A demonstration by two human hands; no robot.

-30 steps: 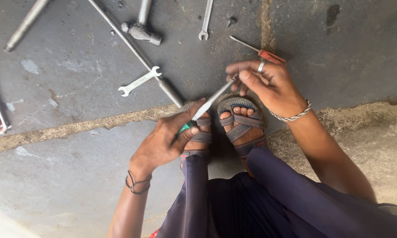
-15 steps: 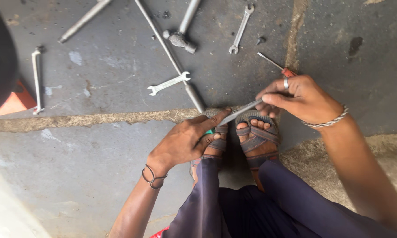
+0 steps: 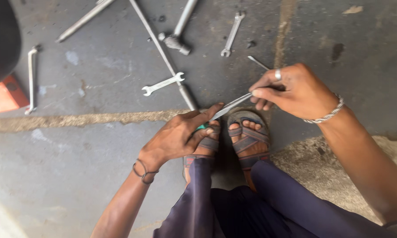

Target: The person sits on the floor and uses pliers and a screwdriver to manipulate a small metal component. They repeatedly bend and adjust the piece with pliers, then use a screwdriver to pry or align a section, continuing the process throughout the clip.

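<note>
red object (image 3: 2, 94): cut by left edge | dark shape (image 3: 0, 39): cropped, unidentifiable | tool (image 3: 231, 105): handle hidden in left hand (image 3: 178, 136)

Landmark: open-ended spanner (image 3: 163, 83) lying flat on concrete floor (image 3: 75, 176) | long steel rod (image 3: 161, 53) just right of it, running up-left | hammer (image 3: 181, 26) above it | second spanner (image 3: 232, 34) upper right | bent bar (image 3: 31, 79) far left | orange object (image 3: 4, 94) at left edge.
</note>
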